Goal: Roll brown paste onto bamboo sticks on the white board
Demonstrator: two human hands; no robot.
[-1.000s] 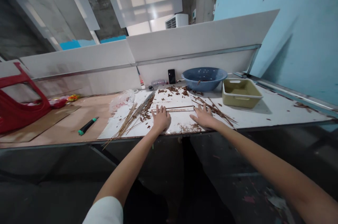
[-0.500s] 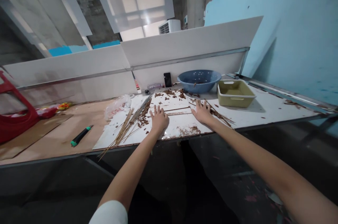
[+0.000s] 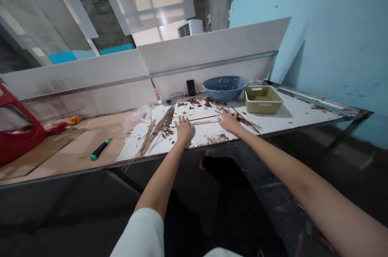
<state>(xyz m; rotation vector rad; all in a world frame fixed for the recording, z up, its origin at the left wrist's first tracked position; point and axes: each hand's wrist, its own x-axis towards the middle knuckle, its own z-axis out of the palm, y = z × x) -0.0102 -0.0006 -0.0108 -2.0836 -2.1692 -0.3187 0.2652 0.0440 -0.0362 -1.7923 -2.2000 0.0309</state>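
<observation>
A thin brown stick (image 3: 204,118) lies crosswise on the white board between my hands. My left hand (image 3: 184,130) rests palm down at its left end, fingers spread. At the other end my right hand (image 3: 230,122) also lies flat with its fingers apart. Whatever is under the palms is hidden. A brown streak (image 3: 206,122) runs along the board just in front of the stick. Pale thin sticks (image 3: 146,140) lie in a loose bundle left of my left hand. More brown sticks (image 3: 250,123) fan out beside my right hand. Brown crumbs (image 3: 194,103) are scattered behind both hands.
A blue basin (image 3: 224,89) and an olive plastic bin (image 3: 263,101) stand at the back right. A phone (image 3: 190,87) leans upright against the back panel. On the left are a crumpled plastic bag (image 3: 138,119), a black-and-green handled tool (image 3: 100,149) and a red plastic object (image 3: 18,123).
The camera view has shifted slightly, showing more of my legs and left sleeve. Both hands stay flat by the stick's ends, with little visible movement against the board.
</observation>
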